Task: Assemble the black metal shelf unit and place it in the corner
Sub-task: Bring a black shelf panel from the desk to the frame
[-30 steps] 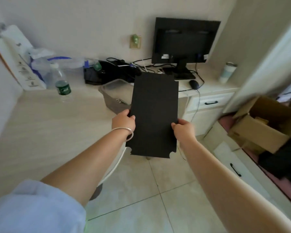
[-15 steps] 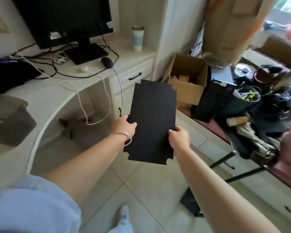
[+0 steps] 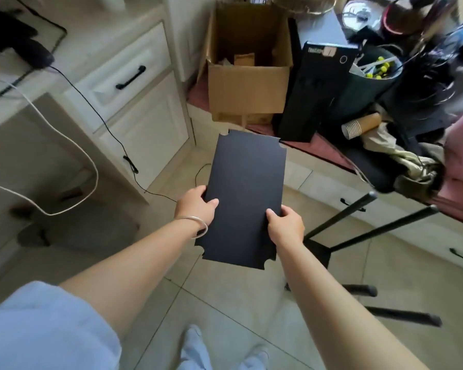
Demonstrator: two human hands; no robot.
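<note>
I hold a flat black shelf panel (image 3: 245, 198) with notched corners out in front of me above the tiled floor. My left hand (image 3: 197, 206), with a silver bracelet on its wrist, grips the panel's left edge with the thumb on top. My right hand (image 3: 286, 222) grips the right edge the same way. To the right, the black metal shelf frame (image 3: 358, 225) lies on the floor, with several poles sticking out from a black plate.
White desk cabinet (image 3: 134, 102) with black handles stands at left, cables hanging from it. An open cardboard box (image 3: 249, 84) sits ahead. A black computer tower (image 3: 313, 94), paper cups (image 3: 358, 126) and clutter fill the right. Low white drawers (image 3: 412, 236) run along the right.
The view has swung from the desk top and monitor to the right and down, toward the floor, box and shelf frame. The panel stays gripped in both hands.
</note>
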